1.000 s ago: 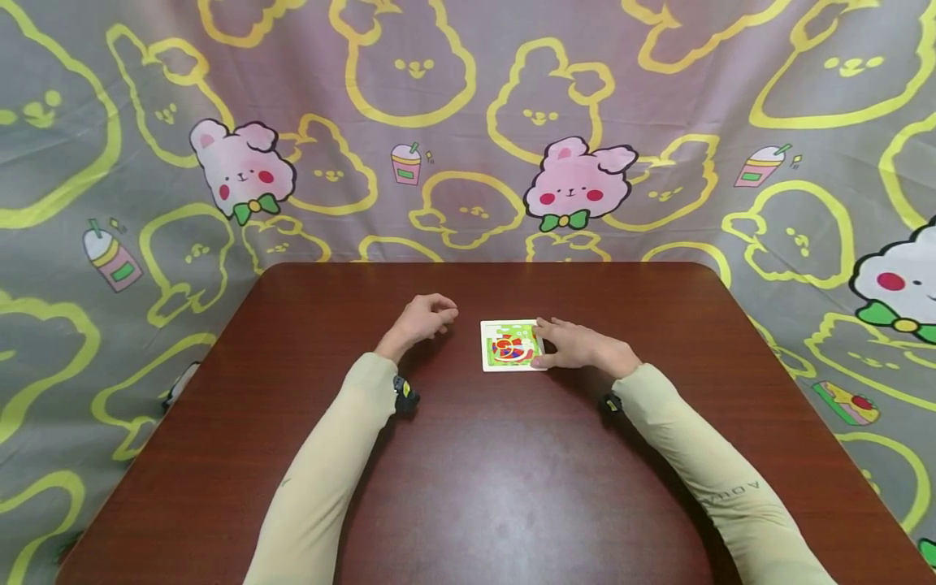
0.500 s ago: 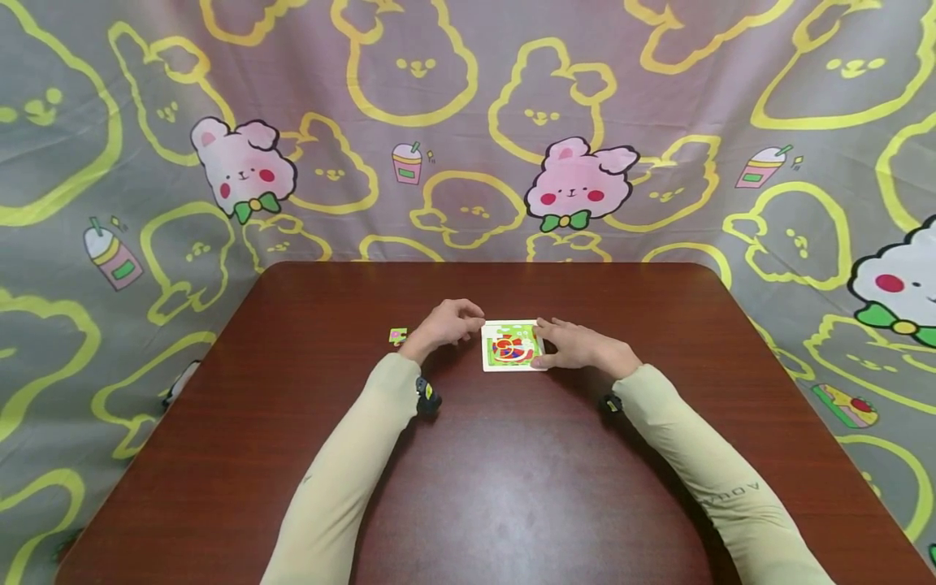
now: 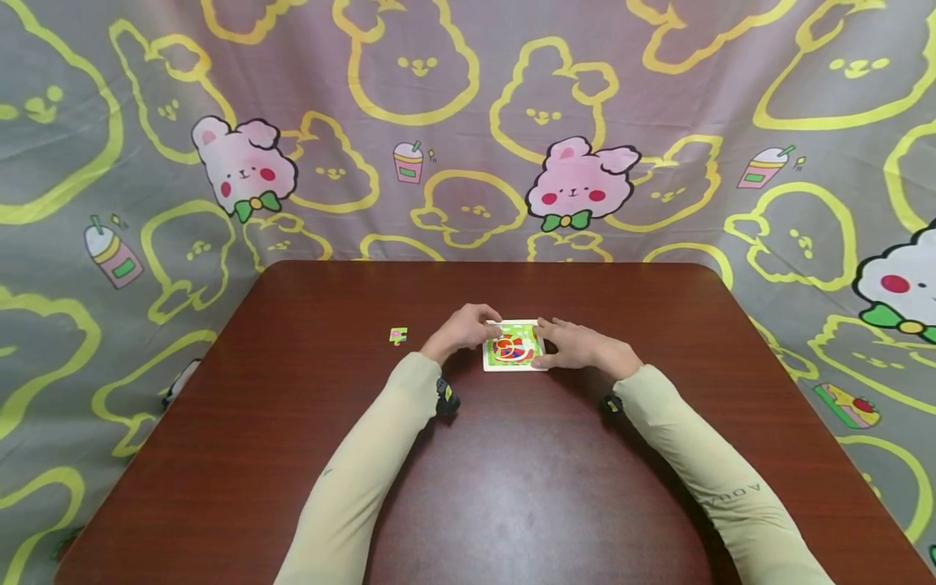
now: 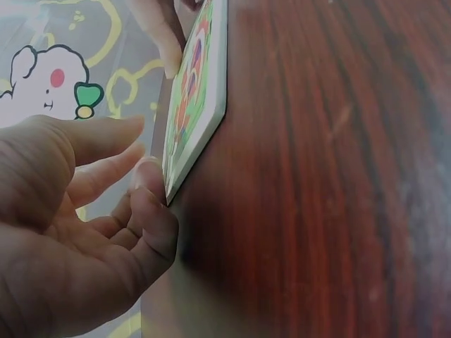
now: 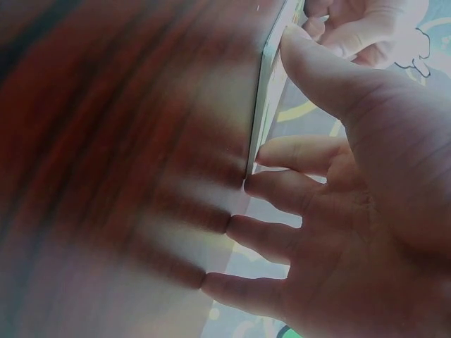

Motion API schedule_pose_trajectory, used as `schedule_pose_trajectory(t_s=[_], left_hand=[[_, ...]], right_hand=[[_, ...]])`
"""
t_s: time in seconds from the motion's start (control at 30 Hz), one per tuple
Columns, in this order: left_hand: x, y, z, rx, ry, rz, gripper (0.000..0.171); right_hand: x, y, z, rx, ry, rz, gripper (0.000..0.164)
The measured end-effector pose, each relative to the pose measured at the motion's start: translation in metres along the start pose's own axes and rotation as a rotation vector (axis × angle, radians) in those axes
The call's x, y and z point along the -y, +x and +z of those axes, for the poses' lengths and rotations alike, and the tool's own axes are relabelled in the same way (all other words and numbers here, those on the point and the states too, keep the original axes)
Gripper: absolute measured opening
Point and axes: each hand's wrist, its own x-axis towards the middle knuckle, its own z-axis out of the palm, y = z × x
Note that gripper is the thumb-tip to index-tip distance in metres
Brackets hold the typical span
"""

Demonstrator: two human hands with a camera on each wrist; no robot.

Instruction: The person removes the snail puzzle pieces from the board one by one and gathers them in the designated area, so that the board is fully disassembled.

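Note:
A small square jigsaw puzzle with a white frame and a red, blue and green picture lies flat on the table. My left hand is at its far left corner, the fingers bent and one fingertip touching the corner in the left wrist view. Nothing shows between thumb and fingers there. My right hand rests against the right side of the puzzle, thumb on the frame and fingers spread, their tips on the tabletop. To the left lies a loose green and pink jigsaw piece.
The brown wooden table has rounded far corners. Behind and beside it hangs a grey patterned curtain. Each wrist wears a small black camera, such as the left wrist camera.
My left hand has moved right, from over the loose jigsaw piece to the puzzle's far left corner, uncovering the piece. My right hand has stayed at the right edge.

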Motion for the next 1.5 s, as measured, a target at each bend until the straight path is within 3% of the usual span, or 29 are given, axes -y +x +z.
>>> schedule_pose_trajectory(t_s=[0.4, 0.73, 1.07, 1.33, 1.5], left_hand=[[-0.009, 0.005, 0.005, 0.021, 0.164, -0.038, 0.038], [-0.011, 0.007, 0.006, 0.032, 0.201, -0.064, 0.038], [-0.018, 0.003, 0.008, 0.038, 0.252, -0.014, 0.040], [-0.022, 0.003, 0.011, 0.038, 0.301, -0.033, 0.037], [-0.024, 0.006, 0.011, 0.080, 0.370, -0.054, 0.040]], right_hand=[[-0.001, 0.001, -0.001, 0.017, -0.007, 0.022, 0.081], [0.001, 0.000, 0.000, 0.007, -0.007, 0.017, 0.079], [0.000, 0.000, -0.001, 0.001, -0.006, 0.016, 0.078], [0.001, 0.000, 0.000, -0.006, -0.025, 0.000, 0.077], [0.002, -0.002, -0.002, -0.001, -0.022, -0.007, 0.077]])
